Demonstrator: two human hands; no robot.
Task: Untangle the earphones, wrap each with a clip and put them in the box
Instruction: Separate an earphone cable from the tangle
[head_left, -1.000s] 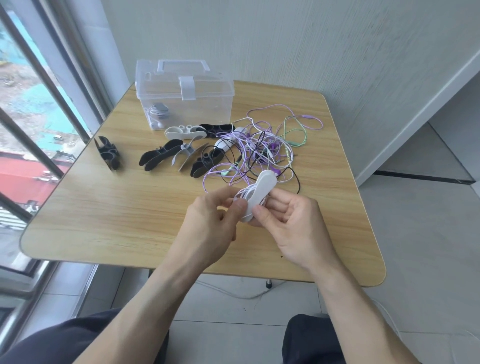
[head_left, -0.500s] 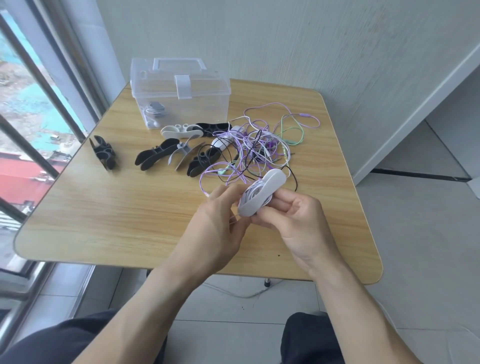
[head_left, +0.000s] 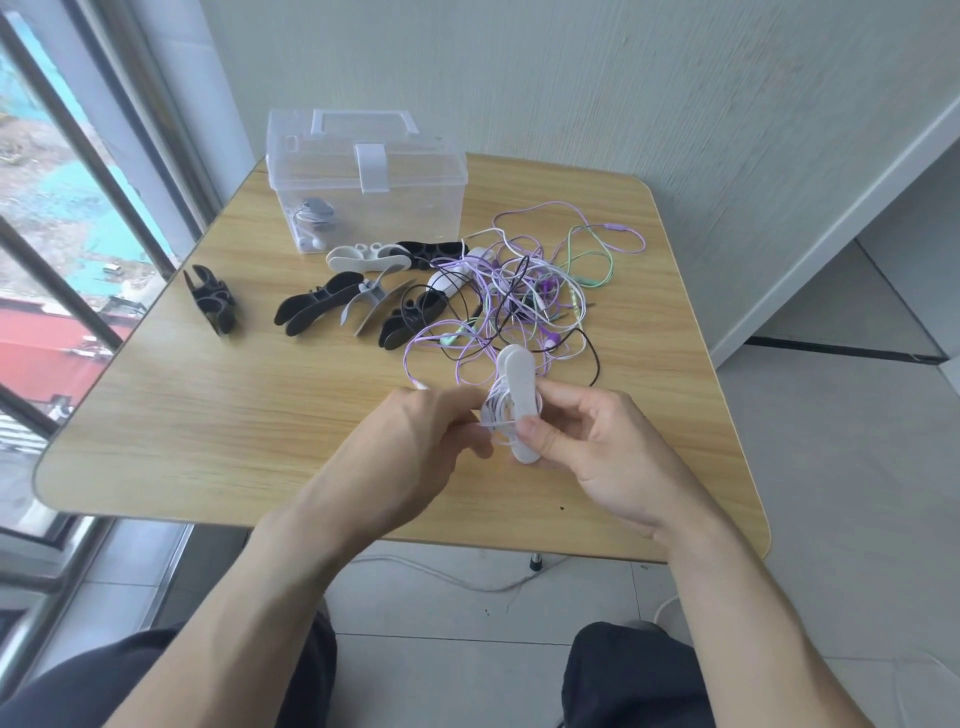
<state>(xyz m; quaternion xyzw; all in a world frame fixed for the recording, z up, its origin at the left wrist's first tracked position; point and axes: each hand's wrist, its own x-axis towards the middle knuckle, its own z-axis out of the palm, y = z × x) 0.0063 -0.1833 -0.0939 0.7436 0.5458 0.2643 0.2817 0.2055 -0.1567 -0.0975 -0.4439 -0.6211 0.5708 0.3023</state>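
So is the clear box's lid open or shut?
Shut: the lid sits flat on the clear box and its white latch hangs down the front.

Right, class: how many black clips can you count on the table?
4 black clips: one alone far left, one beside the grey clip, one at the tangle's edge, one before the box. The tangle may hide more.

Bare forearms, no sleeves; dark trousers (head_left: 130, 675) on both legs.

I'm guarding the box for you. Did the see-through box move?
No. The see-through box stays at the table's far left corner, just behind the loose white clip.
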